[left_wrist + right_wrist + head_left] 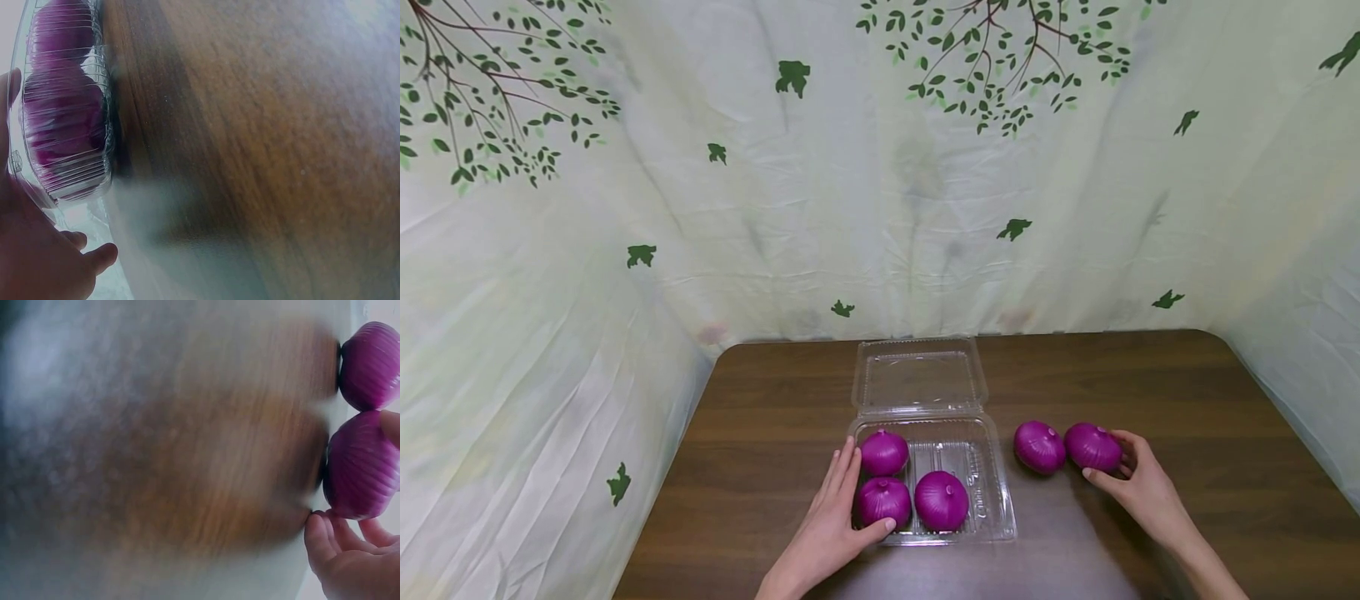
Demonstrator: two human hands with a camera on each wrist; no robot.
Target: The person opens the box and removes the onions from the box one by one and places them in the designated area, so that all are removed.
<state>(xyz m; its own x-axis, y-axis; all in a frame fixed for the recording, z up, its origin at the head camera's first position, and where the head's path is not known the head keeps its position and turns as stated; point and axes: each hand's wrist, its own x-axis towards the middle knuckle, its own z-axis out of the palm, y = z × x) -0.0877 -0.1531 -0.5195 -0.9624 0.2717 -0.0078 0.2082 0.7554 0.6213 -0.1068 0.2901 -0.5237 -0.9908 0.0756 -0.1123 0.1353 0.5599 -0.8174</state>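
Note:
A clear plastic clamshell box (994, 475) lies on the table with its lid (920, 379) folded back. Three red onions sit inside: a far-left onion (883, 452), a near-left onion (883, 502) and a right-hand onion (942, 501). My left hand (829, 518) rests along the box's left side, fingers straight, thumb over the front left corner. Right of the box, my right hand (1144, 492) holds a red onion (1092, 447) between thumb and fingers. Another red onion (1039, 447) touches it on the left. Both loose onions rest on the tabletop in the right wrist view.
The brown wooden table (775, 400) has rounded far corners. A pale curtain (895, 208) printed with leaves and branches hangs behind it and along both sides. The raised lid reaches close to the table's far edge.

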